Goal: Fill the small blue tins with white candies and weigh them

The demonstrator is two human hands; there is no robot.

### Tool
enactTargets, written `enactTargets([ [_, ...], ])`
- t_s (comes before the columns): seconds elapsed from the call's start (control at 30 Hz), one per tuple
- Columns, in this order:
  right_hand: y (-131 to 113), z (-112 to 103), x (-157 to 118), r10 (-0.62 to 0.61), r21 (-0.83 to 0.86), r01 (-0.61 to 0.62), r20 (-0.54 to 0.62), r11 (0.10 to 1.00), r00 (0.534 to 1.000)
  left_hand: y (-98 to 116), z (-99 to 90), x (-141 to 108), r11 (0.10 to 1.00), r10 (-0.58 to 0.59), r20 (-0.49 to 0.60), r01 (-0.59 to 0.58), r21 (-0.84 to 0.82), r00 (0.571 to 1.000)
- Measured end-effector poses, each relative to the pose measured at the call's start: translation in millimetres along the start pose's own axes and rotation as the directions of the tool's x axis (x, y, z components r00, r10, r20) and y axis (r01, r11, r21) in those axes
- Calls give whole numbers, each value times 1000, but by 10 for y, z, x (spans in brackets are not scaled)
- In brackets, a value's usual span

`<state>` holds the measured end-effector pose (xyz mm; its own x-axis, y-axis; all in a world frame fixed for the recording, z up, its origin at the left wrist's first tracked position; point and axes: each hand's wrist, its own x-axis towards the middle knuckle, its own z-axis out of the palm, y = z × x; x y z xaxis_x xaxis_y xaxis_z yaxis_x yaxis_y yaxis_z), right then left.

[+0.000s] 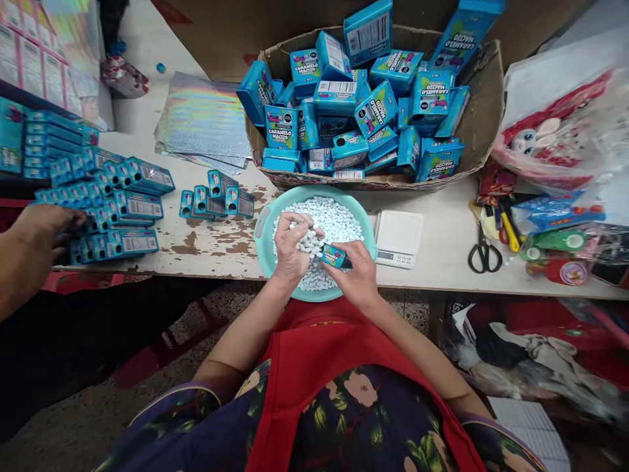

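Note:
A light teal basin [266, 259] full of small white candies [339, 219] stands at the table's front edge. Over its left half my left hand [291, 252] is cupped round a heap of the candies. My right hand [358, 267] grips a small blue candy box [333, 255] over the basin's right half, its left end against the candies in my left hand. Whether the box holds candies cannot be seen. Behind the basin, a cardboard carton [484, 124] is heaped with blue boxes [376, 108].
A white scale [399, 237] sits right of the basin, then black scissors [484, 255] and bagged items. At left are several small boxes [216, 196], shiny sheets [201, 121] and rows of boxes [140, 205], with another person's hand [39, 242] on them.

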<state>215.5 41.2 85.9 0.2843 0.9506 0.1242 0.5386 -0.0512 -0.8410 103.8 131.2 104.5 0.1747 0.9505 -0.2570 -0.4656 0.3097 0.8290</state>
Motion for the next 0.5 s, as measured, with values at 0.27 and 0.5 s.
enactTargets([
  [0.27, -64, -61, -5, 14, 60, -15, 21, 998, 1000, 67, 82, -3, 991, 96, -23, -93, 99, 995],
  [0.5, -83, -114, 3, 59, 107, -60, 17, 992, 998, 67, 134, -36, 976, 83, -45, -72, 206, 996],
])
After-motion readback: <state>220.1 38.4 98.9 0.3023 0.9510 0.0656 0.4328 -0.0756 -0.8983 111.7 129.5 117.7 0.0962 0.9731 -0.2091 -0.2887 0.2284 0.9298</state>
